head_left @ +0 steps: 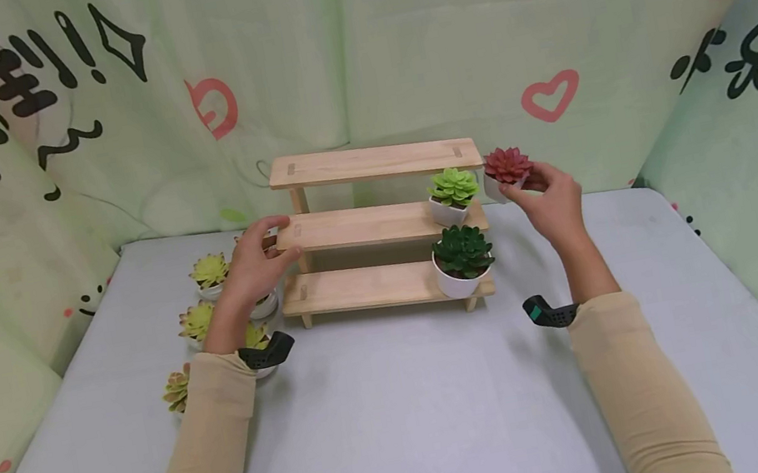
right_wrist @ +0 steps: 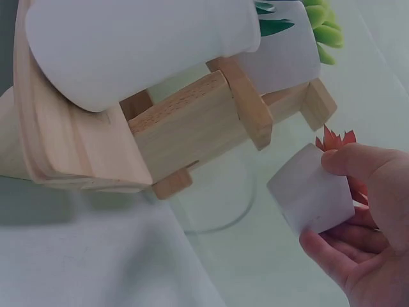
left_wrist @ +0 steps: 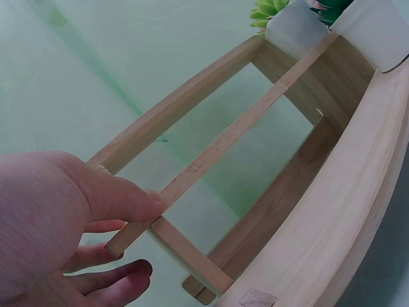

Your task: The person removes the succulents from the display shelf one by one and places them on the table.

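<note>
A three-tier wooden plant stand (head_left: 362,225) stands on the table. My left hand (head_left: 254,263) grips the left end of its middle board, thumb on top and fingers below in the left wrist view. At the stand's right side, my right hand (head_left: 557,201) holds a red succulent (head_left: 507,165) by its small white pot (right_wrist: 311,190). This pot is off the table, level with the upper tiers and apart from the wood in the right wrist view. A bright green succulent (head_left: 453,188) sits at the middle tier's right end, a dark green succulent (head_left: 462,253) at the bottom tier's right end.
Several potted yellow-green succulents (head_left: 210,271) stand left of the stand, partly hidden by my left arm. A white cloth covers the table (head_left: 411,417). Behind and at both sides hangs a pale green curtain (head_left: 427,33) with black lettering.
</note>
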{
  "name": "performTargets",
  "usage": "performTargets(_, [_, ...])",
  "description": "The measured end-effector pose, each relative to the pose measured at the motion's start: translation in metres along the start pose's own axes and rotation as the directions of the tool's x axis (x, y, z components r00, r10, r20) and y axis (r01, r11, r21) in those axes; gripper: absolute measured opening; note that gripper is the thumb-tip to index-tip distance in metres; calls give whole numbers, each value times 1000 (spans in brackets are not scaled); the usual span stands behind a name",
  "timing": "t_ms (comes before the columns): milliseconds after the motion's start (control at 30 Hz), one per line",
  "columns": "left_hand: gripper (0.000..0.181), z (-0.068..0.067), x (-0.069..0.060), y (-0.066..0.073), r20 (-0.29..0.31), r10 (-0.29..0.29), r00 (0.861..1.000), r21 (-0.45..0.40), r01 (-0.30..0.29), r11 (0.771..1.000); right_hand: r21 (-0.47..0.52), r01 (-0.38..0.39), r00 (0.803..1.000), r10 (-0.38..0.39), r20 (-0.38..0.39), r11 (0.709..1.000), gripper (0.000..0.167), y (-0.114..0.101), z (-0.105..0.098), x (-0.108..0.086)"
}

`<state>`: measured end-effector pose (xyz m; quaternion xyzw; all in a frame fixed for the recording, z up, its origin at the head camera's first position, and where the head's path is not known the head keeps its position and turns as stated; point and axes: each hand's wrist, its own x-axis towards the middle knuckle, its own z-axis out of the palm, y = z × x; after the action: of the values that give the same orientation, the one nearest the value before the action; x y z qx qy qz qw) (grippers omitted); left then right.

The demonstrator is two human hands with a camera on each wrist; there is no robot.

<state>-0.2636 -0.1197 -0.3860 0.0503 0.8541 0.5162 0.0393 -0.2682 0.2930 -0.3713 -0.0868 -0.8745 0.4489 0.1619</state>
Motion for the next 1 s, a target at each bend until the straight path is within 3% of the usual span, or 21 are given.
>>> performTargets(1000, [53, -1, 1, 0, 5, 23, 1000, 9, -23, 1000, -65, -80, 992, 86, 94, 995, 62, 36, 22, -5])
